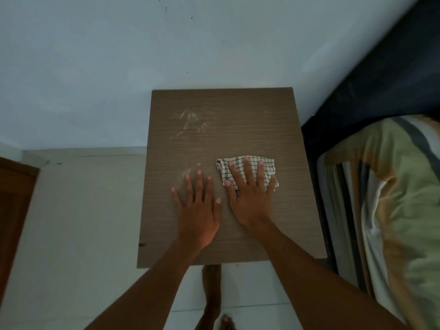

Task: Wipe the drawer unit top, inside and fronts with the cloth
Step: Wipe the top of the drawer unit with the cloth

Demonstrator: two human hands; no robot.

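I look straight down on the brown wood-grain top of the drawer unit (238,120). A white cloth with a black check pattern (267,164) lies on its right half. My right hand (250,198) rests flat on the cloth, fingers spread, pressing it to the top. Just to its left, my left hand (198,208) lies flat on the bare top with fingers apart and nothing in it. White dusty smears (189,123) mark the far left part of the top. The drawers and fronts are hidden below the top.
A pale wall (166,55) stands behind the unit. A bed (392,198) with a dark headboard and greenish bedding sits close on the right. White floor tiles (83,210) lie to the left, with a brown wooden piece (14,198) at the far left. My foot (212,289) stands below the front edge.
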